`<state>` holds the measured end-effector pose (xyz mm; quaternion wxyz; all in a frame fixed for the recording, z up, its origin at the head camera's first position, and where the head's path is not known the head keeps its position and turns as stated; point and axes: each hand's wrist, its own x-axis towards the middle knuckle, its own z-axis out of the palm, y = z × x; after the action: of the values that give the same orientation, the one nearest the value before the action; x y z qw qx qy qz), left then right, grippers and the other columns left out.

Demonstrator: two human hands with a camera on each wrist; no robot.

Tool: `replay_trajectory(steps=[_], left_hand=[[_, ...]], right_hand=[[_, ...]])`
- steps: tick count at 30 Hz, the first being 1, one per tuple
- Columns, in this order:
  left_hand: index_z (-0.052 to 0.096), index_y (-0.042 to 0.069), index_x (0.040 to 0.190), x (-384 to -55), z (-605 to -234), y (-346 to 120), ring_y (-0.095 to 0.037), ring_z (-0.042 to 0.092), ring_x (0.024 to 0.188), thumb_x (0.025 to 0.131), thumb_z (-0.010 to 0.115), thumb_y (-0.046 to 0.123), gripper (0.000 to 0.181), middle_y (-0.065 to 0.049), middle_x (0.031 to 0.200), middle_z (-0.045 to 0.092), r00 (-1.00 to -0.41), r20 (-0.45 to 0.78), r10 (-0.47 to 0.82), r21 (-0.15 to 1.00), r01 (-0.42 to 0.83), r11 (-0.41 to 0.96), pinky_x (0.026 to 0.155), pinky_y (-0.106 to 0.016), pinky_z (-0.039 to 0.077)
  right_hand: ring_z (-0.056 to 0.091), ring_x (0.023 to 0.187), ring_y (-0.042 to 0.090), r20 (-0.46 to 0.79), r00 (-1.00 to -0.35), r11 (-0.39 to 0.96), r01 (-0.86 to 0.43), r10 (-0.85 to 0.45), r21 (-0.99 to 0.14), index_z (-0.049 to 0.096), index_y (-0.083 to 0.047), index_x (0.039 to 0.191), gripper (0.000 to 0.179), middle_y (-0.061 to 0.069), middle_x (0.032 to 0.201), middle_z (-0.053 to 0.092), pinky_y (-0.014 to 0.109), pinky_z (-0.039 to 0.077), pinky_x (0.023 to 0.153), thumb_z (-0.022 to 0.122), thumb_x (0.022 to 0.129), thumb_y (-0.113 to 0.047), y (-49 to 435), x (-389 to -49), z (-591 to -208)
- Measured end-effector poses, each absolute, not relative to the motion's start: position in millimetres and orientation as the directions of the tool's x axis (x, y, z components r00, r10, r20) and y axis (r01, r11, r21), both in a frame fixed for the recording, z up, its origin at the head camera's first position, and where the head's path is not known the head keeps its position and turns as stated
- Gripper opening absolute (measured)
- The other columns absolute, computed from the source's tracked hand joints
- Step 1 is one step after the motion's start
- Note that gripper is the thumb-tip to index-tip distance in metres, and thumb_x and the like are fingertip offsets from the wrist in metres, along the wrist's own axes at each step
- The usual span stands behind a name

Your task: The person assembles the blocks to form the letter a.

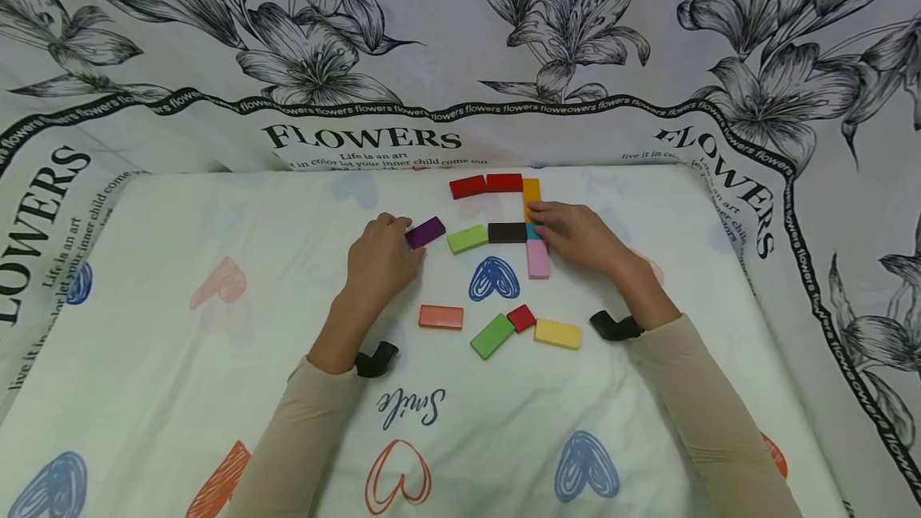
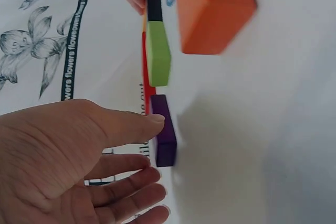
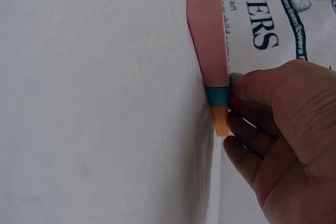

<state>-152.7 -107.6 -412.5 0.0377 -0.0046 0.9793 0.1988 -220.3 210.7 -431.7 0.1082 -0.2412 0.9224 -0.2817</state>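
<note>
In the head view my left hand (image 1: 381, 258) is at the left end of a purple block (image 1: 426, 233), which lies tilted on the cloth. The left wrist view shows the thumb on the purple block (image 2: 164, 135) and the other fingers beyond it. My right hand (image 1: 583, 237) touches the right side of a column made of an orange block (image 1: 531, 197), a small blue block (image 1: 532, 231) and a pink block (image 1: 537, 260). Its fingertips lie by the orange and blue blocks. A black block (image 1: 507, 233) and a lime green block (image 1: 468, 239) run leftward from the column.
Two red blocks (image 1: 504, 182) extend left from the column's far end. Nearer lie a salmon block (image 1: 441, 317), a green block (image 1: 492, 336), a small red block (image 1: 521, 318) and a yellow block (image 1: 557, 334). A printed cloth (image 1: 273, 422) covers the table.
</note>
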Motion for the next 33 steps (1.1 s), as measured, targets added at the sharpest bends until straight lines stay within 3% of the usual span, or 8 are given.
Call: replay_trajectory(steps=[15,33], left_hand=[[0.075,-0.003,0.121,-141,-420,-116,-0.034,0.069,0.094,0.095,0.072,0.018,0.034,-0.02,0.106,0.074,-0.997,-0.074,-0.013,0.425,-0.043,0.904,0.082,-0.047,0.059],[0.078,0.0,0.12,-111,-410,-101,-0.03,0.069,0.093,0.094,0.077,0.026,0.036,-0.016,0.107,0.08,-0.982,-0.184,-0.043,0.449,-0.122,0.885,0.084,-0.042,0.058]], right_hand=[[0.048,0.153,0.034,-0.082,-0.867,0.744,-0.37,-0.492,-0.557,0.062,-0.007,0.147,0.042,0.008,0.157,0.059,0.055,0.038,0.127,0.063,0.106,-0.018,212,-219,-430],[0.048,0.153,0.034,-0.074,-0.863,0.737,-0.38,-0.501,-0.56,0.06,-0.009,0.149,0.044,0.009,0.157,0.059,0.054,0.039,0.126,0.063,0.106,-0.018,209,-220,-431]])
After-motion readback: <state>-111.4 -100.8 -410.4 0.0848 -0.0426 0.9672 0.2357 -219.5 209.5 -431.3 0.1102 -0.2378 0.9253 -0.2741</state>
